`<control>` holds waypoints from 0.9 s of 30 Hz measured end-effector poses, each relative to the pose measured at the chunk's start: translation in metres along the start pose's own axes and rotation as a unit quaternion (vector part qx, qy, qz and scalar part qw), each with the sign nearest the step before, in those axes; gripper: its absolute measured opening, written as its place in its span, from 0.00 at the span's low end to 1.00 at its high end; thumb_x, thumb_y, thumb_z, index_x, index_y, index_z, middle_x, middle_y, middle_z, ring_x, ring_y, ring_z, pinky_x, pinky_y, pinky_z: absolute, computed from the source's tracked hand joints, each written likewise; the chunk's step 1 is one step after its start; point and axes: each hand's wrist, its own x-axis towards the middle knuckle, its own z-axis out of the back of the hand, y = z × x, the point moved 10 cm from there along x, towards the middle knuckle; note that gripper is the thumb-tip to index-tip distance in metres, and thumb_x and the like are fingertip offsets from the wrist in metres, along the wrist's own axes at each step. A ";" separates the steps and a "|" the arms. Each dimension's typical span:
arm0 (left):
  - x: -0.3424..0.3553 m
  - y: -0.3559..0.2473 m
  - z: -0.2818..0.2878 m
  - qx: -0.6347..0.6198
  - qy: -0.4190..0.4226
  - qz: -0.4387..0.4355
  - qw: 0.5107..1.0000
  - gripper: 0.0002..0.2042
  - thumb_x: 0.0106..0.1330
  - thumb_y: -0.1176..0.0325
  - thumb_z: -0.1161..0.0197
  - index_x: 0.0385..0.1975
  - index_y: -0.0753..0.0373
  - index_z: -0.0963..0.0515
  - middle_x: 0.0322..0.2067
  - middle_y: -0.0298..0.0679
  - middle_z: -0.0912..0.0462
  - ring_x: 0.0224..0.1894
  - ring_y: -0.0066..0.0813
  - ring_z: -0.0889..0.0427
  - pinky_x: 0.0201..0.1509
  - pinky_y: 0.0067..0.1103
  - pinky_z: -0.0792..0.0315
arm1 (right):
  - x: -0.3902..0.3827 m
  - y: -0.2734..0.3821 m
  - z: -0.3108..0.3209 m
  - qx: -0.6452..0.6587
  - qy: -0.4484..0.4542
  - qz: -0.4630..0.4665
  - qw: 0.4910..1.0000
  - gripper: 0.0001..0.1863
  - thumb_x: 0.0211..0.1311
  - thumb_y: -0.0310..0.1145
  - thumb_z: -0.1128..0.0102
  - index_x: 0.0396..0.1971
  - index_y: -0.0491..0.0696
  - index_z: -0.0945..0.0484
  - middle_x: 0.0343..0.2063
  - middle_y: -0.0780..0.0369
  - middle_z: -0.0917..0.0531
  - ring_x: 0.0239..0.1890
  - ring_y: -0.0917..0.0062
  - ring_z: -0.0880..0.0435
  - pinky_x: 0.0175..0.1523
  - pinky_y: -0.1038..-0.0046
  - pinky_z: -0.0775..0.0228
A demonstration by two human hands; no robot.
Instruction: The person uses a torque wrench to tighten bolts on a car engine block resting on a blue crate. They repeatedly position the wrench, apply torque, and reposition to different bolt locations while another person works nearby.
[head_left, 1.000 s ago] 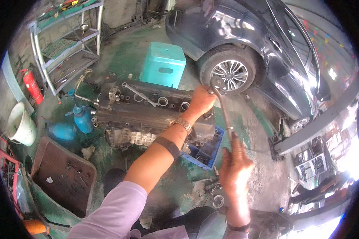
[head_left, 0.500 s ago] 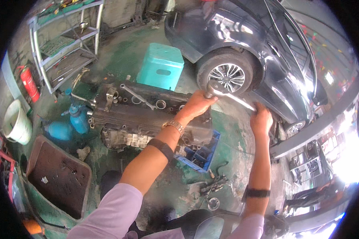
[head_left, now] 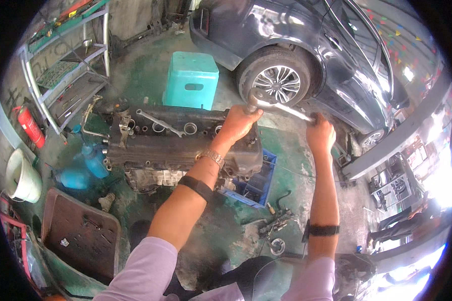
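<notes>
A shiny ratchet wrench (head_left: 290, 111) is held out over the right end of a dark, oily engine (head_left: 183, 154). My left hand (head_left: 239, 126) is closed around the ratchet's head end, where a socket seems to hang, partly hidden by my fingers. My right hand (head_left: 320, 135) grips the far end of the handle in a fist, off the engine's right side. Across the engine's top, to the left of my left hand, lies a combination spanner (head_left: 159, 123). Whether the socket touches the engine cannot be seen.
Behind the engine stand a turquoise stool (head_left: 192, 80) and a dark car (head_left: 278, 35). A blue crate (head_left: 256, 185) with parts sits at the engine's near right. Leftward are a brown tray (head_left: 80, 241), blue spray bottles (head_left: 75, 178), a white bucket (head_left: 24, 175), a fire extinguisher (head_left: 31, 126) and a metal rack (head_left: 68, 75).
The whole scene has shifted somewhat left in view as my head moved. Both hands keep their hold on the ratchet wrench, with little visible movement against the engine.
</notes>
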 end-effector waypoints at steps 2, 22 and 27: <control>0.001 0.001 -0.001 0.005 0.005 -0.013 1.000 0.14 0.65 0.62 0.34 0.32 0.71 0.19 0.24 0.38 0.18 0.28 0.23 0.25 0.34 0.29 0.31 | -0.034 0.004 0.030 0.027 -0.055 0.047 0.997 0.15 0.55 0.37 0.39 0.44 0.52 0.19 0.28 0.52 0.15 0.35 0.54 0.15 0.41 0.56 0.24; 0.004 0.022 -0.004 0.024 0.038 0.097 0.994 0.13 0.64 0.61 0.34 0.31 0.67 0.20 0.21 0.33 0.22 0.22 0.22 0.27 0.27 0.25 0.33 | -0.203 0.144 0.131 0.236 -0.006 0.238 0.942 0.25 0.52 0.22 0.36 0.54 0.42 0.22 0.43 0.44 0.19 0.27 0.58 0.16 0.30 0.67 0.22; -0.002 0.014 -0.006 -0.046 0.054 0.106 0.992 0.12 0.62 0.65 0.35 0.21 0.66 0.22 0.16 0.27 0.28 0.18 0.16 0.35 0.21 0.22 0.43 | -0.195 0.125 0.129 0.241 -0.014 0.212 0.947 0.25 0.54 0.22 0.36 0.56 0.46 0.22 0.46 0.47 0.18 0.30 0.57 0.14 0.31 0.67 0.21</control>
